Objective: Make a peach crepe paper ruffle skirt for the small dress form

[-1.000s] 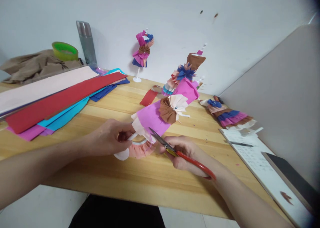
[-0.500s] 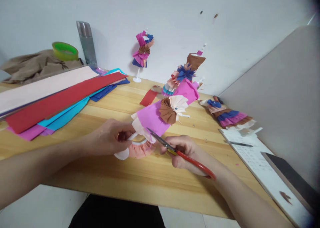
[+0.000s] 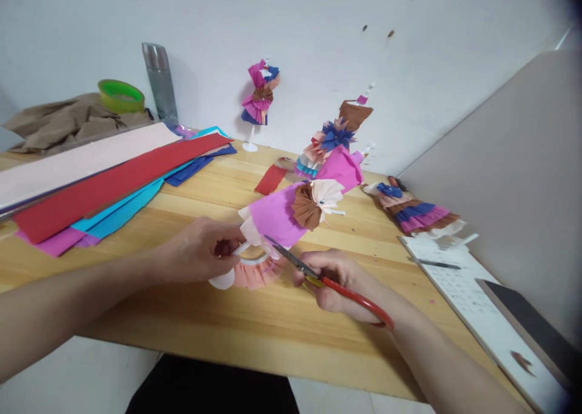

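Note:
A paper doll dress (image 3: pixel 291 211) in pink crepe paper lies tilted on the wooden table (image 3: pixel 254 323), with a brown and cream fan rosette on it and a salmon ruffle (image 3: pixel 257 273) at its lower end. My left hand (image 3: pixel 200 250) pinches the white stand base at that lower end. Red-handled scissors (image 3: pixel 327 277) are gripped in my right hand (image 3: pixel 339 280). Their blades point left and up, tips at the dress's lower hem beside the ruffle.
Long sheets of crepe paper (image 3: pixel 100 177) in cream, red, blue and pink lie at the left. Behind them are a green tape roll (image 3: pixel 120 94), a steel flask (image 3: pixel 159 80) and brown cloth. Other dressed paper figures (image 3: pixel 261 96) stand or lie behind. A ruler board (image 3: pixel 468 293) lies at right.
The scissor tips have crept a little further left into the hem of the dress. My left hand keeps its hold. The view has dipped slightly.

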